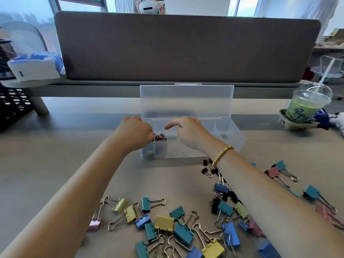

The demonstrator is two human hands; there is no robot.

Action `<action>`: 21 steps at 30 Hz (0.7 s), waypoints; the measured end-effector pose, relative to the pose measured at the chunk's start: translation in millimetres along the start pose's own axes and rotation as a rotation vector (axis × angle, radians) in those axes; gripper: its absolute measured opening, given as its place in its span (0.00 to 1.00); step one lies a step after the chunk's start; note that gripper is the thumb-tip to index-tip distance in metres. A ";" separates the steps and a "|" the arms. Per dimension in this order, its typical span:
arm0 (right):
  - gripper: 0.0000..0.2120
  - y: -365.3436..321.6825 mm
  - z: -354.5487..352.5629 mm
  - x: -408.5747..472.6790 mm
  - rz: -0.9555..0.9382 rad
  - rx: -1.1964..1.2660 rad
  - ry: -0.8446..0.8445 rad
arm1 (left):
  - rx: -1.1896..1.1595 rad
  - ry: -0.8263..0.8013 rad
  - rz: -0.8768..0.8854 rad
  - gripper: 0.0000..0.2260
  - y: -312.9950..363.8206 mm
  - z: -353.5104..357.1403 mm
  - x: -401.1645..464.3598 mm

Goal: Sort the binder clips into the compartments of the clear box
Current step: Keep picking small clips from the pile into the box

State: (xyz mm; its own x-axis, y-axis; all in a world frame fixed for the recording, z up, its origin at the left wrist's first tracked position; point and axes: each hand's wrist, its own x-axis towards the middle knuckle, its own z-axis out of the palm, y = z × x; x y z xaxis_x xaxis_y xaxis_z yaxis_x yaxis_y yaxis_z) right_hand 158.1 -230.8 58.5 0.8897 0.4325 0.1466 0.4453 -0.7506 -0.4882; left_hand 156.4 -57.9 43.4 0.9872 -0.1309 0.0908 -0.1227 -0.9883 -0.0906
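While both hands hover over the clear box (pixel 230 135), left hand (pixel 136 132) curled, hold unclear, right hand (pixel 188 130) loose and empty, small clips (pixel 159 137) could spill from that full left compartment; big binder clips (pixel 178 229) wait on the desk (pixel 55 146).

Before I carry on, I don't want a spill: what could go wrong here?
1. Your right forearm lies over the loose binder clips; pulling back could drag some off the table.
2. Both hands crowd the clear box's left end; a nudge could tip it, scattering the small clips already inside.
3. The iced green drink stands nearby at right; a wide reach might topple it.
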 end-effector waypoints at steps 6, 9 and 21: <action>0.22 20.3 -30.4 -61.0 0.017 0.148 0.139 | -0.161 0.168 -0.018 0.11 32.8 -9.9 -18.6; 0.18 43.8 -36.6 -95.3 0.051 0.206 0.164 | -0.438 0.247 0.065 0.10 73.5 -18.3 -43.0; 0.08 62.3 -15.9 -186.5 0.154 -0.001 -0.133 | -0.435 -0.126 0.279 0.11 155.9 11.9 -110.2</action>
State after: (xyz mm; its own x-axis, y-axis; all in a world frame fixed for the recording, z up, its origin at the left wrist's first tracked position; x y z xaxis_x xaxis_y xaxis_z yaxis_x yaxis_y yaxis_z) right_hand 21.5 -366.1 14.4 0.9260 0.3748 -0.0445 0.3054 -0.8132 -0.4955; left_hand 29.7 -196.6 7.4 0.9123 -0.4095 -0.0001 -0.3868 -0.8618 0.3282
